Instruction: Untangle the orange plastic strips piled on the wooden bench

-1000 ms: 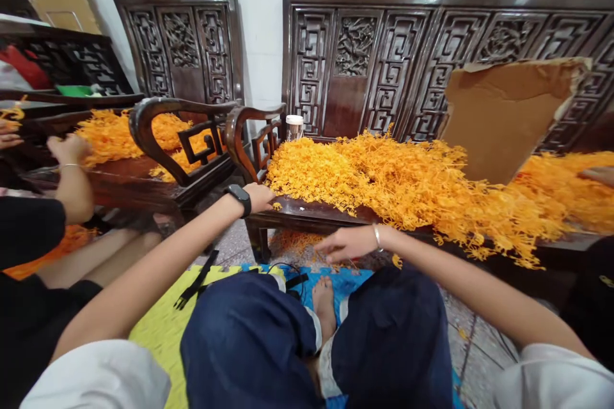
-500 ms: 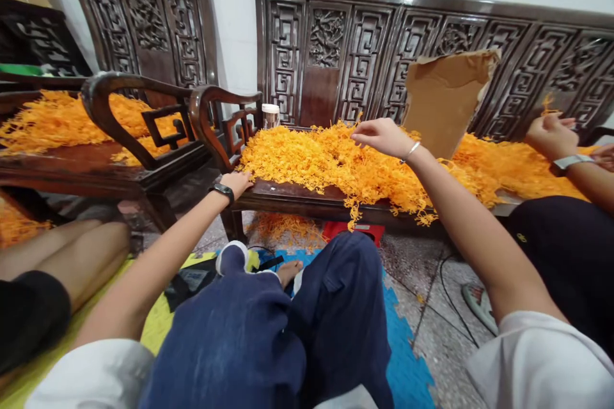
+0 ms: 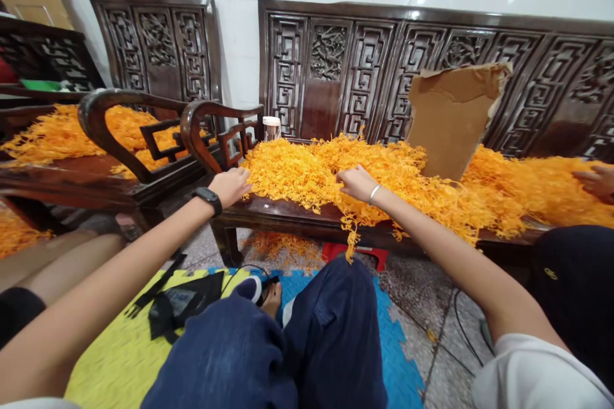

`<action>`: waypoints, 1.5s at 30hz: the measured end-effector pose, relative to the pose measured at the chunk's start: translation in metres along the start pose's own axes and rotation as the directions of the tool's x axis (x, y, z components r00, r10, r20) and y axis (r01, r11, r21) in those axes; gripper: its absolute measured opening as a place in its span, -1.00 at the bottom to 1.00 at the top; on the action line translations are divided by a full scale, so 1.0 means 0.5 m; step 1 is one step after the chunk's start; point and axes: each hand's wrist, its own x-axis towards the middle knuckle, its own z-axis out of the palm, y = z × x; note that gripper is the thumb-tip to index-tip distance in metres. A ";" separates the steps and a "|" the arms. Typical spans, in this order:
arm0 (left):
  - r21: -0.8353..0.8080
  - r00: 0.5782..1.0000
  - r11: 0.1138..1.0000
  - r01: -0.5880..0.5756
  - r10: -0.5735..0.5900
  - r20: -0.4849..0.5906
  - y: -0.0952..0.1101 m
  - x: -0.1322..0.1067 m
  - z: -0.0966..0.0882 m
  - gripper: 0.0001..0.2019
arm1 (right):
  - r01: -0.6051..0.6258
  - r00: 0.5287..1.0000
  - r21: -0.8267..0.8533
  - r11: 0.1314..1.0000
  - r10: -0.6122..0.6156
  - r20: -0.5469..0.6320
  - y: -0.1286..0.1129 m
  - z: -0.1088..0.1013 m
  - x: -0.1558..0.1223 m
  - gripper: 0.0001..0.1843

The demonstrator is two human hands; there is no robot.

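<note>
A long heap of orange stringy pieces (image 3: 292, 169) covers the seat of a dark wooden bench (image 3: 283, 209). At the heap's left end, by the armrest, is my left hand (image 3: 231, 186), its fingers bent inward with the tips at the pieces. My right hand (image 3: 357, 183) reaches into the middle of the heap from the front, thumb and fingers drawn together. What lies between the fingertips of either hand is too small or hidden to make out. A strand of the pieces (image 3: 352, 236) hangs over the bench's front edge.
Upright in the heap stands a cardboard piece (image 3: 448, 121). A lidded jar (image 3: 271, 128) is behind the heap. Another person's hand (image 3: 597, 183) touches the pile at right. A carved chair (image 3: 129, 99) holds more orange pieces. Below are a red stool (image 3: 378, 257) and foam mats (image 3: 403, 345).
My right hand has come down and leftward from above the heap onto it. My left hand's fingers, flatter before, are now more bent. The other person's hand has lowered to the pile.
</note>
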 end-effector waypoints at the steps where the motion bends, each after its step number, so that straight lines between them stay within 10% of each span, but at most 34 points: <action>1: 0.000 0.999 0.999 -0.040 0.040 -0.019 0.010 0.014 -0.013 -0.68 | -0.012 0.999 0.009 1.000 0.012 -0.036 0.013 -0.007 0.006 -0.82; 7: 0.036 0.945 0.947 -0.318 0.320 -0.061 0.083 0.104 -0.075 -0.69 | -0.041 0.974 0.087 0.995 0.059 -0.217 0.128 -0.090 0.042 -0.85; 11: -0.007 0.897 0.898 -0.440 0.439 -0.051 0.137 0.155 -0.094 -0.65 | -0.223 0.843 0.137 0.965 0.261 -0.470 0.198 -0.152 0.086 -0.79; 14: -0.067 0.848 0.847 -0.527 0.520 -0.105 0.187 0.188 -0.098 -0.58 | -0.265 0.907 0.155 0.952 0.300 -0.295 0.228 -0.166 0.127 -0.73; 19: -0.164 0.782 0.765 -0.623 0.613 -0.111 0.269 0.234 -0.067 -0.49 | -0.274 0.955 0.083 0.958 0.262 0.138 0.248 -0.090 0.193 -0.81; 34: -0.050 0.680 0.711 -0.702 0.648 -0.343 0.310 0.172 0.015 -0.45 | -0.382 0.912 0.283 0.880 0.409 -0.040 0.177 0.072 0.413 -0.73; 38: -0.053 0.686 0.746 -0.664 0.580 -0.439 0.285 0.193 0.024 -0.40 | -0.431 0.822 0.434 0.791 0.542 -0.172 0.243 0.065 0.414 -0.76; 45: -0.238 0.835 0.811 -0.534 0.462 -0.299 0.245 0.289 0.024 -0.39 | -0.367 0.554 0.660 0.655 0.724 -0.410 0.364 -0.012 0.422 -0.75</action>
